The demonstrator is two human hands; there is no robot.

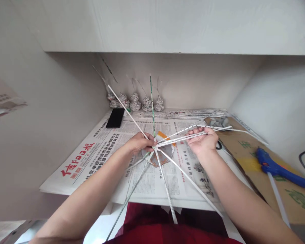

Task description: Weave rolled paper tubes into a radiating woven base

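Observation:
Thin rolled-paper sticks [165, 179] fan out like spokes from a small centre over the newspaper. My left hand [140, 142] pinches them at that centre, fingers closed. To the right, my right hand [203, 138] has its palm turned up and its fingers curled round a few white paper sticks [183, 138] that run from the centre. A green paper stick [153, 101] points away toward the back wall, and a white one slants up to the left. Under the centre lies a flat grey piece with an orange edge [159, 162], partly covered by the sticks.
Several small gourd-shaped woven paper pieces [135, 102] stand along the back wall. A black phone [115, 118] lies at the left on the newspaper [91, 159]. Loose paper sticks [183, 114] lie behind. At right, a blue glue gun [282, 171] rests on cardboard [246, 162]. A shelf overhangs above.

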